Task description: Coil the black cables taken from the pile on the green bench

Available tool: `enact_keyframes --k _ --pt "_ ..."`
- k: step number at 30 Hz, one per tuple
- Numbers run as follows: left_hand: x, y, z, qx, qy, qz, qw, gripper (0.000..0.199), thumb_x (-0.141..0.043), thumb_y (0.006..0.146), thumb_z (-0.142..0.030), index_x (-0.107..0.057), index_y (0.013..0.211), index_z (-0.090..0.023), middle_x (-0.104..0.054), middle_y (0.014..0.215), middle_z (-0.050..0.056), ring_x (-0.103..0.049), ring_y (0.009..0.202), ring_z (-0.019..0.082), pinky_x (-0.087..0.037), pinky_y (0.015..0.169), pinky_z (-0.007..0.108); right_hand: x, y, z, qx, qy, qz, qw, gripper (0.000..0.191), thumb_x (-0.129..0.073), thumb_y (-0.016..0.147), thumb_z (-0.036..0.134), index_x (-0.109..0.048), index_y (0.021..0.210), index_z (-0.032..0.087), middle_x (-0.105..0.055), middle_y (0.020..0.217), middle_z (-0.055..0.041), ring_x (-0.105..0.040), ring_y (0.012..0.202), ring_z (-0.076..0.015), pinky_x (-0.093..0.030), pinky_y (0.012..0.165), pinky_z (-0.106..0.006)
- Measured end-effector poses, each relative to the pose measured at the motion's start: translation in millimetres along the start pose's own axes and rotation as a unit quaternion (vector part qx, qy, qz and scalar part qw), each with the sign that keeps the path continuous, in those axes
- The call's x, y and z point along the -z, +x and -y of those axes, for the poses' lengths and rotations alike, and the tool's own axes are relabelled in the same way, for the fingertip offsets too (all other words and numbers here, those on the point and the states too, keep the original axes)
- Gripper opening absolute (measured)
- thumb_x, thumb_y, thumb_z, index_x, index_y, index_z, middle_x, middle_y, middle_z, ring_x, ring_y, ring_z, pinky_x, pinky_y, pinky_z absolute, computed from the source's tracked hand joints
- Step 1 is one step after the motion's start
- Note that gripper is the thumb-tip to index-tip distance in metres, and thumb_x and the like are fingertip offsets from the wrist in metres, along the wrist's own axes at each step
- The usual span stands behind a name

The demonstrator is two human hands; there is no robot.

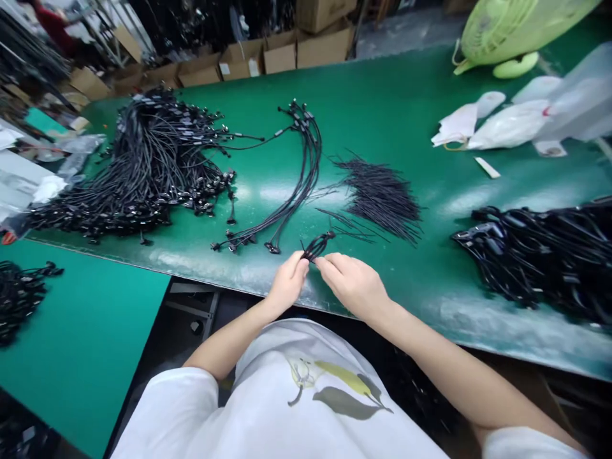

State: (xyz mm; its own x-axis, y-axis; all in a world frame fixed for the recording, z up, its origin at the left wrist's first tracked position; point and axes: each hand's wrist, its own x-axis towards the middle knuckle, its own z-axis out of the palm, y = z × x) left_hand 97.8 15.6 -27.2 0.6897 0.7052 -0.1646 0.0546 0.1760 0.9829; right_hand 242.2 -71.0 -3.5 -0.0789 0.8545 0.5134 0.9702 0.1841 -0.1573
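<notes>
A short black cable (317,247), folded into a small coil, is held near the table's front edge. My left hand (289,278) is closed around its lower end, thumb and fingers pressed together. Against the coil's right side, my right hand (354,284) is closed in a pinch; what lies between its fingertips is too small to make out. Just beyond the hands is a loose pile of thin black ties (382,197), some scattered toward the coil. Left of that, several straight black cables (306,172) with connectors at their ends lie in a curved bundle.
A large heap of black cables (157,153) covers the green table's (401,83) left part. Coiled black cables (549,255) lie at the right. Plastic bags (516,124) and a light green fan (511,32) stand back right. Cardboard boxes (282,54) line the far edge.
</notes>
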Motion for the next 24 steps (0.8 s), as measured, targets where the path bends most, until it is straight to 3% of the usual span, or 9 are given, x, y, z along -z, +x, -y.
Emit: enact_keyframes --k 3,8,11,13,15,17,19,21,24 --pt "3.9 -4 -8 0.034 -0.104 0.042 0.993 0.039 -0.056 0.088 -0.056 -0.052 0.098 -0.018 -0.037 0.062 -0.008 -0.034 0.048 0.005 -0.031 0.047 0.019 6 12 -6 0.113 -0.088 -0.045 0.989 0.023 -0.042 0.095 0.011 -0.066 0.094 0.013 -0.064 0.077 -0.0056 -0.049 0.063 -0.0132 -0.034 0.061 -0.029" --pt "8.6 -13 -25 0.094 -0.243 0.117 0.958 0.043 -0.063 0.082 -0.056 -0.050 0.097 -0.018 -0.032 0.063 -0.009 -0.026 0.047 0.004 -0.026 0.045 0.017 5 14 -2 0.170 -0.078 -0.108 0.976 0.020 -0.048 0.093 0.011 -0.064 0.103 0.014 -0.070 0.090 -0.0066 -0.053 0.069 -0.0125 -0.038 0.065 -0.028" --pt "10.3 -12 -25 0.072 -0.171 0.089 0.979 0.041 -0.058 0.084 -0.058 -0.048 0.088 -0.019 -0.033 0.063 -0.008 -0.028 0.047 0.005 -0.028 0.046 0.019 3 13 0 0.185 -0.080 -0.127 0.971 0.019 -0.050 0.091 0.009 -0.065 0.102 0.013 -0.070 0.087 -0.0071 -0.056 0.071 -0.0139 -0.041 0.068 -0.029" --pt "11.5 -9 -22 0.019 -0.027 0.046 0.998 0.033 -0.051 0.089 -0.052 -0.048 0.082 -0.019 -0.038 0.064 -0.006 -0.036 0.052 0.008 -0.034 0.052 0.021 2 15 -1 0.210 -0.100 -0.125 0.965 0.017 -0.053 0.090 0.009 -0.066 0.100 0.011 -0.070 0.090 -0.0088 -0.060 0.079 -0.0165 -0.043 0.075 -0.031" --pt "12.7 -6 -20 -0.031 0.133 0.008 0.991 0.024 -0.049 0.090 -0.042 -0.051 0.080 -0.020 -0.047 0.069 -0.002 -0.046 0.063 0.013 -0.039 0.062 0.025 3 20 -4 0.247 -0.117 -0.093 0.957 0.019 -0.052 0.089 0.008 -0.067 0.101 0.010 -0.069 0.105 -0.0125 -0.061 0.098 -0.0203 -0.043 0.086 -0.034" --pt "13.3 -4 -19 -0.016 0.199 0.011 0.980 0.017 -0.050 0.089 -0.034 -0.054 0.079 -0.020 -0.053 0.074 0.001 -0.051 0.074 0.016 -0.040 0.070 0.027 7 24 -5 0.284 -0.124 -0.036 0.950 0.022 -0.047 0.091 0.008 -0.067 0.099 0.009 -0.067 0.112 -0.0147 -0.059 0.107 -0.0227 -0.042 0.091 -0.037" --pt "12.9 -5 -20 0.047 0.165 0.058 0.983 0.020 -0.049 0.088 -0.033 -0.053 0.074 -0.020 -0.052 0.069 0.000 -0.052 0.072 0.016 -0.041 0.069 0.027 11 26 -4 0.315 -0.128 0.024 0.940 0.025 -0.042 0.091 0.008 -0.066 0.091 0.010 -0.068 0.096 -0.0129 -0.061 0.093 -0.0219 -0.044 0.084 -0.037" --pt "12.1 -7 -20 0.047 0.155 0.085 0.983 0.028 -0.048 0.087 -0.039 -0.050 0.068 -0.019 -0.043 0.056 -0.003 -0.045 0.056 0.013 -0.039 0.059 0.027 15 27 -3 0.343 -0.133 0.054 0.928 0.026 -0.039 0.090 0.007 -0.063 0.082 0.013 -0.063 0.076 -0.0076 -0.058 0.072 -0.0190 -0.044 0.073 -0.036" --pt "12.6 -4 -19 0.124 -0.007 0.153 0.980 0.032 -0.060 0.077 -0.049 -0.051 0.070 -0.019 -0.039 0.053 -0.007 -0.034 0.046 0.008 -0.031 0.049 0.023 14 28 -6 0.386 -0.152 0.012 0.910 0.030 -0.034 0.088 0.004 -0.063 0.091 0.012 -0.063 0.080 -0.0088 -0.057 0.072 -0.0197 -0.044 0.077 -0.039"
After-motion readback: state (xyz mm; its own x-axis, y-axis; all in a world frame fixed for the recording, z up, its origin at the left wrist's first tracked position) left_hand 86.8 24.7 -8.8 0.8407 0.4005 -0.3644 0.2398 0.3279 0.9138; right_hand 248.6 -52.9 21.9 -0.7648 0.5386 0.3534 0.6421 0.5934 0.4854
